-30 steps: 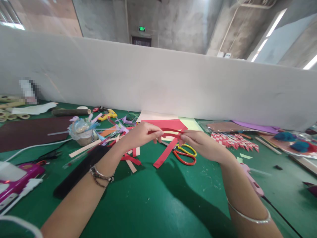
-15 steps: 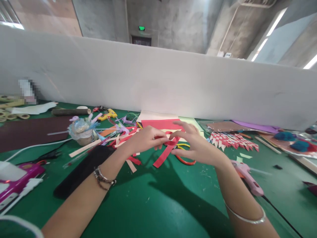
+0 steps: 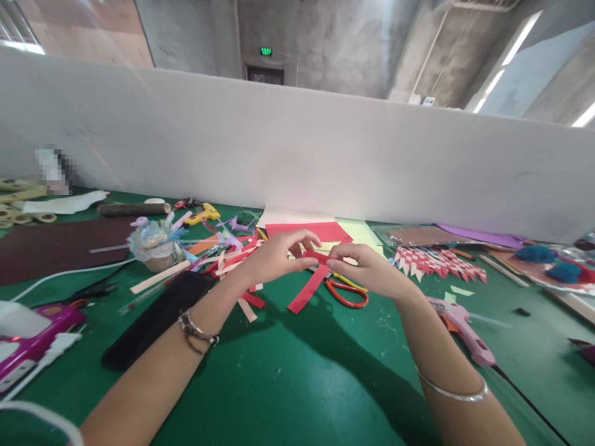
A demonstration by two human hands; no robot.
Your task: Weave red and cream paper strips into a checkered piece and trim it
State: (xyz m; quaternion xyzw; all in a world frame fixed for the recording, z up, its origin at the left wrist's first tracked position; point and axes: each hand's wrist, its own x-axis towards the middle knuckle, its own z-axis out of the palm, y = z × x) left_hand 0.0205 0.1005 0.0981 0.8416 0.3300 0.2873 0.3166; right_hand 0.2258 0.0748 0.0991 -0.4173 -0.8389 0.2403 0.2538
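A red paper strip (image 3: pixel 308 290) hangs slantwise between my hands, its upper part folded across near my fingertips. My right hand (image 3: pixel 365 267) is closed, thumb and index finger pinching the folded part. On the other side, my left hand (image 3: pixel 279 257) has its thumb and curved index finger apart, close about the folded end; whether the thumb touches it I cannot tell. Just under my right fingers lie scissors with orange-red handles (image 3: pixel 348 303) and a yellow-edged tool (image 3: pixel 351 284). Behind my hands are a red paper sheet (image 3: pixel 302 231) and pale yellow paper (image 3: pixel 360 232).
Loose red and pink paper strips (image 3: pixel 232 263) and a black pouch (image 3: pixel 158 322) are at left. A pink glue gun (image 3: pixel 465 331) with a cord lies at right, near a red-and-white woven paper piece (image 3: pixel 441 265). A white partition (image 3: pixel 297 148) borders the green table (image 3: pixel 279 390).
My right fingers have closed on the red strip from an open spread. My left thumb and index finger have parted from their pinch. The strip's upper part, looped before, now lies flatter.
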